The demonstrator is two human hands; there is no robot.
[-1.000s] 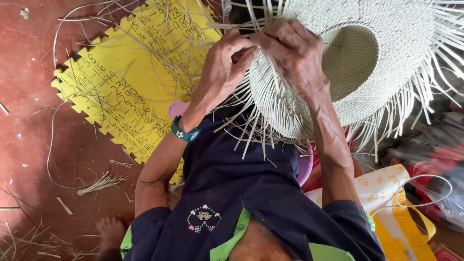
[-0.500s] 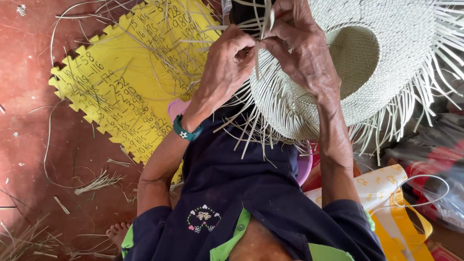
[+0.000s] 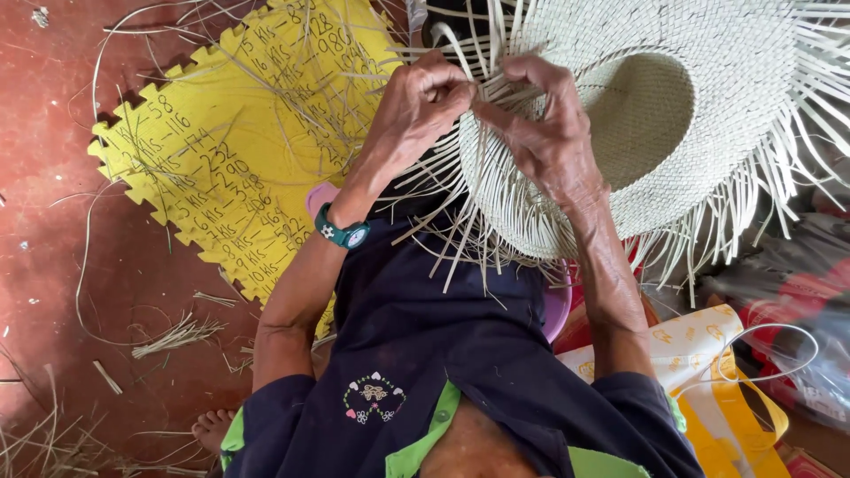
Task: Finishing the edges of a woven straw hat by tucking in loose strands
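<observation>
A pale woven straw hat rests on my lap, crown hollow facing up, with loose straw strips fanning out all round its brim. My left hand, with a teal wristwatch on the wrist, pinches several loose straw strips at the brim's near-left edge. My right hand lies on the brim beside it, its fingers closed on the same bunch of strips. The two hands touch at the fingertips.
A yellow foam puzzle mat with handwriting lies on the red floor at the left, strewn with straw scraps. A pink stool edge shows under my arm. Yellow-and-white bags and other bundles sit at the right.
Both hands have stayed at the same brim edge, shifting slightly while working the strips. The hat has turned a little.
</observation>
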